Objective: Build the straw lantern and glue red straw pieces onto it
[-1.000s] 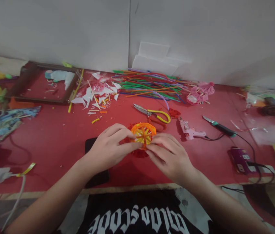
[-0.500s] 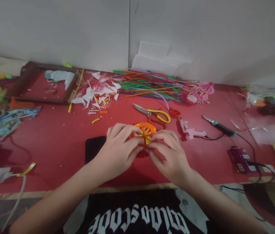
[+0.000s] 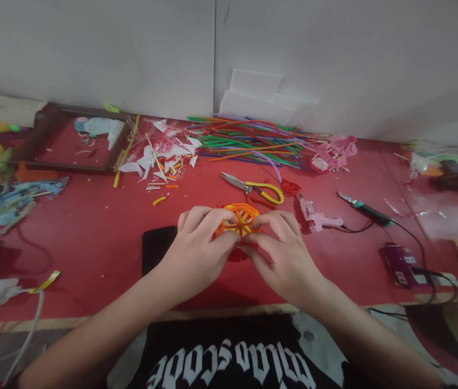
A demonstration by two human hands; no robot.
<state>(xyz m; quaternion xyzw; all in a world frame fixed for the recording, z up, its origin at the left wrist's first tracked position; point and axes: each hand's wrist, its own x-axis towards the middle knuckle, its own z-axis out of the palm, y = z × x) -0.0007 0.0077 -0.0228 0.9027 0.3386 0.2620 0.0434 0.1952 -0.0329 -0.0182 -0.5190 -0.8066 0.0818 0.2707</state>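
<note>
My left hand [image 3: 200, 246] and my right hand [image 3: 283, 251] meet at the middle of the red table [image 3: 91, 232], fingers curled around a small orange and yellow wheel of straws [image 3: 240, 217]. Both hands pinch its rim from either side, and its lower half is hidden behind my fingers. A red piece [image 3: 234, 254] shows just under the wheel between my hands. A black phone [image 3: 156, 244] lies flat beside my left wrist.
Yellow-handled scissors [image 3: 255, 187], a pink glue gun [image 3: 317, 218] and a green craft knife [image 3: 364, 210] lie beyond my hands. A heap of coloured straws [image 3: 253, 141] and white paper scraps [image 3: 164, 154] sit at the back. A brown frame [image 3: 38, 138] stands at back left.
My hands have closed in more tightly round the straw wheel, covering more of it. The wheel has tipped and shifted slightly away from me.
</note>
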